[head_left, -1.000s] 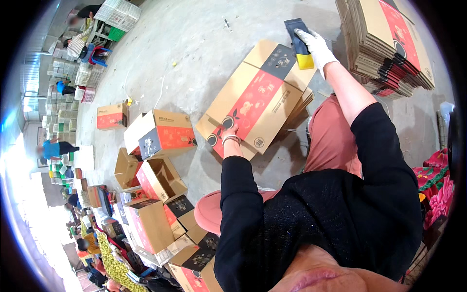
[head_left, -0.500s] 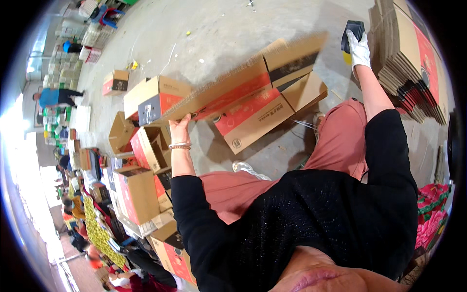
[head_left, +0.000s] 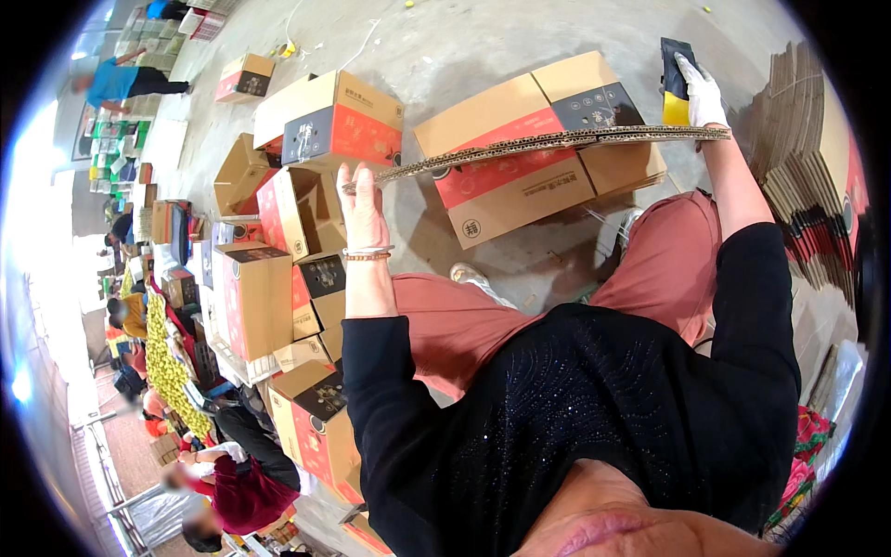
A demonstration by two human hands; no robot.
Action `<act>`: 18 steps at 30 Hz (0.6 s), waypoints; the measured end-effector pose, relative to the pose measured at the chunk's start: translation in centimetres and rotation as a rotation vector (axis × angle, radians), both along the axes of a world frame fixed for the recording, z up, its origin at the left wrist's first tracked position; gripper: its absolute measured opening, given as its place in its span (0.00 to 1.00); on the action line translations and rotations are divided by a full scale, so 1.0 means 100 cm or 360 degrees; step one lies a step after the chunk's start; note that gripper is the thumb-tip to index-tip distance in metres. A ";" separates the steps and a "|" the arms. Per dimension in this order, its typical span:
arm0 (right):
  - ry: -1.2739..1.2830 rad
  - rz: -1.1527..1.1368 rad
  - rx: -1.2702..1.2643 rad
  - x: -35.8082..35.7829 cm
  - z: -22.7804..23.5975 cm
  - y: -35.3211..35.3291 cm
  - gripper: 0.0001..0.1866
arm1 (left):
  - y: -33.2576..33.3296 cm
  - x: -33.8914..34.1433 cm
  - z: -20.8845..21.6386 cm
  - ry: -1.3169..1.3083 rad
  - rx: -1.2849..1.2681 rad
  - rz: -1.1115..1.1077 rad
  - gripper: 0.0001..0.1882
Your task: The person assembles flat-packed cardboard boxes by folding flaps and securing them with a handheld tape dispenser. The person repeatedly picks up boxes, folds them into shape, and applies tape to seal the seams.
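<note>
A flattened cardboard carton (head_left: 557,138) is held up edge-on in front of me, its corrugated edges showing. My left hand (head_left: 365,209) is bare, with bracelets at the wrist, and grips its left end. The right end of the carton reaches my right wrist. In a white glove, my right hand (head_left: 703,93) is closed around a black and yellow hand-held tool (head_left: 676,79) whose exact kind I cannot make out. Behind and below the held carton, a brown, red and black cardboard box (head_left: 510,200) lies on the floor before my legs.
A tall stack of flattened cartons (head_left: 807,158) stands at the right. Formed boxes (head_left: 260,306) crowd the left side, some with their tops open. A yellow roll (head_left: 287,49) lies on the floor farther off. Several people, one in a blue shirt (head_left: 111,85), are at the far left.
The held carton has swung from a slant showing its printed face to nearly level and edge-on, its right end now at my right wrist. My left hand has turned upright. The view has shifted.
</note>
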State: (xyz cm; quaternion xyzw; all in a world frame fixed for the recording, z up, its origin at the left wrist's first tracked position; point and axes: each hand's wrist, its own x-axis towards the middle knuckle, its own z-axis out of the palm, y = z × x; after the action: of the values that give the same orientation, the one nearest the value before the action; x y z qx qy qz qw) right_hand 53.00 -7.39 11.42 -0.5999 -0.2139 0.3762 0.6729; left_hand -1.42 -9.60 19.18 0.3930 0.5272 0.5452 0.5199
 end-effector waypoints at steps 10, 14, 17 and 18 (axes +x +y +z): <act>-0.0702 0.0418 0.0144 0.008 0.024 -0.018 0.24 | -0.012 -0.020 0.025 0.0205 -0.0311 -0.0670 0.43; -0.1180 0.0452 0.0094 0.011 0.016 -0.016 0.20 | -0.002 -0.013 0.031 0.0112 -0.0464 -0.0514 0.31; -0.0701 0.0479 0.0013 -0.019 0.053 -0.016 0.21 | 0.008 -0.016 0.045 0.0304 -0.0510 -0.0393 0.18; -0.1116 0.0472 0.0031 -0.014 0.049 -0.013 0.22 | 0.012 -0.019 0.047 0.0444 -0.0520 -0.0378 0.16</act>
State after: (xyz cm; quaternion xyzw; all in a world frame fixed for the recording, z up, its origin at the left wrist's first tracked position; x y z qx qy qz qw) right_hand 51.61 -8.74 16.31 -0.6482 -0.5194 0.2393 0.5028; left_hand -3.30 -8.36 23.84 0.4344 0.6251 0.3283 0.5592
